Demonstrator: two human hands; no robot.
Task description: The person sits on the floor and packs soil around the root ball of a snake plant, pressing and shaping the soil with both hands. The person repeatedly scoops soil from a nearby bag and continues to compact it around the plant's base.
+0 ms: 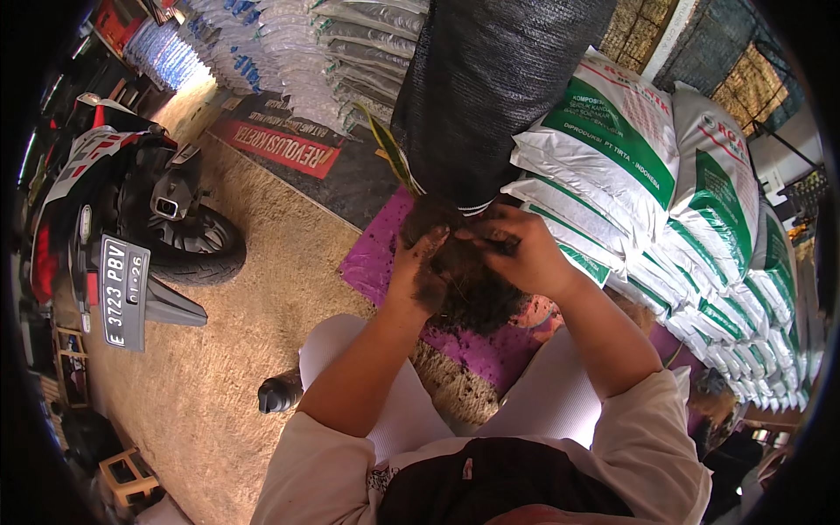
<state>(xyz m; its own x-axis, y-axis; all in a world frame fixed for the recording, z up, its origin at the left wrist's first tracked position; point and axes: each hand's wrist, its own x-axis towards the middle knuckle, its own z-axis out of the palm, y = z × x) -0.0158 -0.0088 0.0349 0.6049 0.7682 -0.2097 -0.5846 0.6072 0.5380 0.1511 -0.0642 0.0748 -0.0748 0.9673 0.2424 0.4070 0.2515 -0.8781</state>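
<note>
A dark clump of soil and fine roots (469,282) lies between my two hands, low in front of my knees. My left hand (420,262) is smeared with soil and grips the clump's left side. From the right, my right hand (515,243) has bent, soiled fingers on its upper part. A long, yellow-edged leaf, like a snake plant's (387,147), rises beyond my left hand; where it joins the clump is hidden. Beneath is a purple plastic sheet (367,256) sprinkled with soil. Just past my fingers hangs or stands a large black woven sack (492,98).
White-and-green printed sacks (604,131) are stacked at right, with more bags (371,39) piled at the back. A parked motorcycle (125,184) stands at left on the rough floor (262,262). A black-capped bottle (281,392) lies beside my left knee. A printed banner (282,147) covers ground ahead.
</note>
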